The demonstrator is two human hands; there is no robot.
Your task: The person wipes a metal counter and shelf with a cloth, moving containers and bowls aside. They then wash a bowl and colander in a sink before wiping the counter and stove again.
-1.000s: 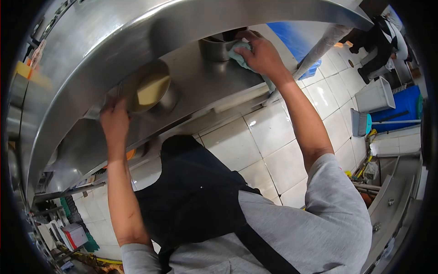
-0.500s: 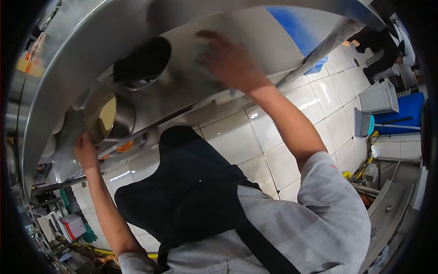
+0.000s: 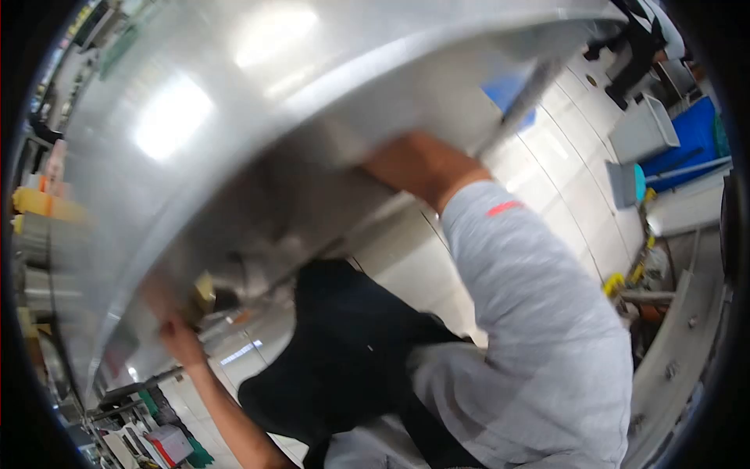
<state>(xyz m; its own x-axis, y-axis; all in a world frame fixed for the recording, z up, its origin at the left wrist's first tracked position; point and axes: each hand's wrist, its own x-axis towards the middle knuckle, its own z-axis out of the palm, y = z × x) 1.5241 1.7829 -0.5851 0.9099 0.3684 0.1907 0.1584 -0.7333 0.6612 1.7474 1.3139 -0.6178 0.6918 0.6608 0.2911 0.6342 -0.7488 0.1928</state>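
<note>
Desk (image 3: 258, 94): stainless steel, smooth and glossy, with bright lamp patches; its broad edge bows in a curve across the view.
Undershelf (image 3: 328, 223): dull grey metal below the desk, streaked by blur.
Pot (image 3: 226, 298): rounded metal body on the left part of the undershelf, near its front edge, partly hidden by blur; pale yellow contents (image 3: 205, 288) show inside.
Left hand (image 3: 183, 345): bare, just beside the pot, under the desk edge; its fingers appear bent, but I cannot tell how far open they are or whether they grip the pot.
Right forearm (image 3: 426, 170): reaches in under the desk, well right of the pot. Right hand hidden; cannot tell how its fingers stand or what they hold.
Clothing: matte black apron (image 3: 351, 344); soft heather-grey sleeve (image 3: 539, 289) with a small red mark.
Floor (image 3: 558, 156): shiny white tiles, dark joints.
Right side: tapered grey bin (image 3: 644, 134) beside a rounded blue plastic container (image 3: 691, 144); a co-worker (image 3: 637, 59) in dark trousers beyond.
</note>
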